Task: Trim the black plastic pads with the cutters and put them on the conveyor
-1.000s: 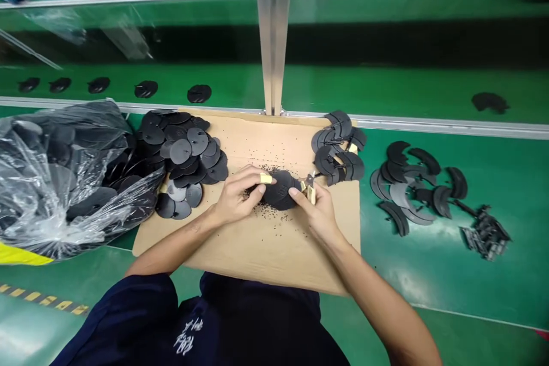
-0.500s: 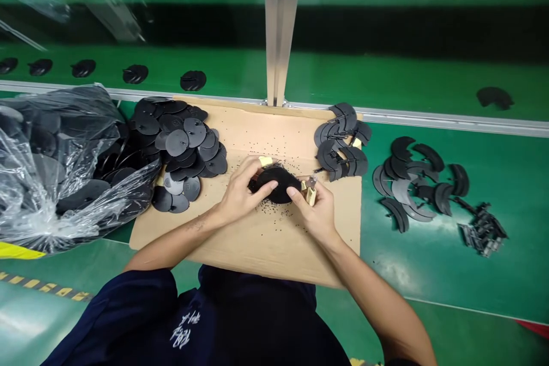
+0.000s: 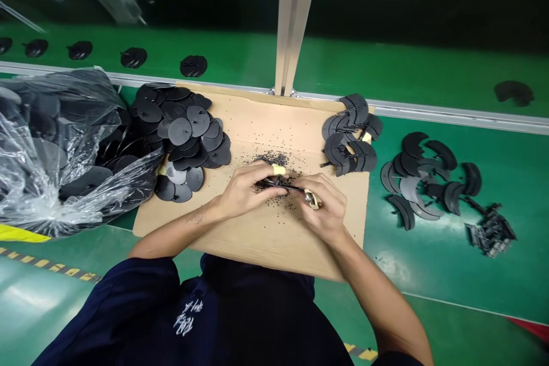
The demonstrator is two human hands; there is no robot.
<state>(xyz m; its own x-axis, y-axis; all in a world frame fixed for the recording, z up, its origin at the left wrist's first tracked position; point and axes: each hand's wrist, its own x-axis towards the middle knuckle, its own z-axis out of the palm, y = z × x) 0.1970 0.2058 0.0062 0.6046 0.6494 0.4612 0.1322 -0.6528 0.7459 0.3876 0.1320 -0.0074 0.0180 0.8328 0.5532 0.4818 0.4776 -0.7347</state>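
My left hand [image 3: 246,187] is closed on a black plastic disc [image 3: 281,184], which is tipped nearly edge-on above the cardboard. A yellow wrap sits on one of its fingers. My right hand [image 3: 326,206] grips the disc's right side, its fingers curled. Against that palm rests a small shiny metal tool [image 3: 312,200] with yellowish parts; its kind is not clear. Many tiny black bits [image 3: 274,157] lie scattered on the cardboard sheet [image 3: 257,246] under and around both hands.
Loose black discs [image 3: 197,120] are heaped on the left, beside a clear plastic bag [image 3: 55,183] of more discs. Crescent-shaped black parts [image 3: 349,137] lie at the cardboard's right; others [image 3: 424,177] and small clips [image 3: 491,231] lie farther right. A metal post [image 3: 295,23] stands behind.
The disc has turned from showing its flat face to nearly edge-on. The fingers of my right hand have curled in over its right side. The whole view has shifted slightly.
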